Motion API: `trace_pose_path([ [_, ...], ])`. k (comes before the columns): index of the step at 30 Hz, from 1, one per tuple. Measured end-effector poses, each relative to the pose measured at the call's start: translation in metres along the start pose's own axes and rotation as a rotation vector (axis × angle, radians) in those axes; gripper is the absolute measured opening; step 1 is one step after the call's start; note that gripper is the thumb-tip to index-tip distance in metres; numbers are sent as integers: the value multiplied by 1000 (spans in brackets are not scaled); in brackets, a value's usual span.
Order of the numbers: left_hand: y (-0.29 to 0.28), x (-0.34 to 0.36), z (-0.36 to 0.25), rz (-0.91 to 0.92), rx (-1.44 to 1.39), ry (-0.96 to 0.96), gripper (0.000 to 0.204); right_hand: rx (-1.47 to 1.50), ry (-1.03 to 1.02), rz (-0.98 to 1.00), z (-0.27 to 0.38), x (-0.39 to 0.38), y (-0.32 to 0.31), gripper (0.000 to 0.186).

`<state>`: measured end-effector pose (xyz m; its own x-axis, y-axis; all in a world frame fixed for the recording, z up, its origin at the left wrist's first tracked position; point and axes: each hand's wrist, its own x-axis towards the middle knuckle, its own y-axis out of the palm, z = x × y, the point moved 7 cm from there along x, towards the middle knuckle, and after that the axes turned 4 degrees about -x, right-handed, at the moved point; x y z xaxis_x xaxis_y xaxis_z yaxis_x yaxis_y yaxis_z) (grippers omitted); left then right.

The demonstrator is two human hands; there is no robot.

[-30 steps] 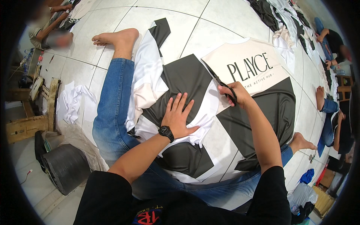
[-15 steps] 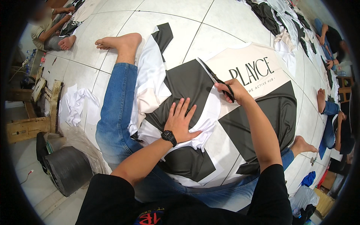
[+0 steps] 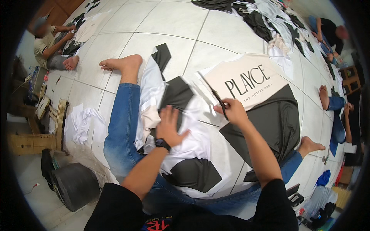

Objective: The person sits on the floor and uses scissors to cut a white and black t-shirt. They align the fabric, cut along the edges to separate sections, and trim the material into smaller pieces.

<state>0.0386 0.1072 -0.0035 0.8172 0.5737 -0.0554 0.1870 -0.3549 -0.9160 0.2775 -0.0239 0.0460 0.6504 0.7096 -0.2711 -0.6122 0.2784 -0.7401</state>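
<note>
My right hand (image 3: 234, 111) is closed round the handles of black scissors (image 3: 211, 91), whose blades point toward the upper left over the left edge of a cream and dark grey shirt panel (image 3: 246, 77). That panel lies flat, with dark lettering across its cream part. With fingers apart, my left hand (image 3: 170, 126) is over bunched white cloth (image 3: 196, 129) and a dark grey fabric piece (image 3: 178, 93), a little blurred by motion. Another dark grey piece with white edges (image 3: 196, 173) lies nearer my body. White, cream and dark offcuts (image 3: 152, 88) lie beside my left leg.
A large heap of fabric (image 3: 262, 23) covers the floor at the far right. Co-workers sit at the far left (image 3: 48, 44) and along the right side. On the left are crumpled white cloth (image 3: 83, 123), a wooden frame (image 3: 32, 143) and a dark roll (image 3: 75, 186).
The dark grey piece under my left hand has moved left and folded up, baring floor tile beside the cream panel. My left hand moved left with it. The scissors stay in my right hand.
</note>
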Motion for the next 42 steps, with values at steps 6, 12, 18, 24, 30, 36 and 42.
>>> trace_pose_path([
  [6, -38, 13, 37, -166, -163, -287, 80, -363, 267, -406, -161, -176, -61, 72],
  [12, -8, 36, -63, -163, -200, 425, 50, -428, 518, -586, -273, -238, -151, 69],
  [18, 50, 125, -162, 86, -141, 625, 59, -223, 658, -882, -286, -226, -115, 70],
  [24, 58, 106, -116, 123, 86, 384, 77, -319, 91, -675, -227, -167, -78, 73],
  [30, 4, 6, -50, 247, 300, 1, 66, -310, -326, -329, -152, -64, -61, 76],
  [36, -38, 56, -30, -159, -138, 308, 50, -439, -157, -362, -234, -69, -133, 72],
  [42, -7, 121, -45, -202, -78, 404, 41, -722, 113, -688, -287, -147, -220, 71],
])
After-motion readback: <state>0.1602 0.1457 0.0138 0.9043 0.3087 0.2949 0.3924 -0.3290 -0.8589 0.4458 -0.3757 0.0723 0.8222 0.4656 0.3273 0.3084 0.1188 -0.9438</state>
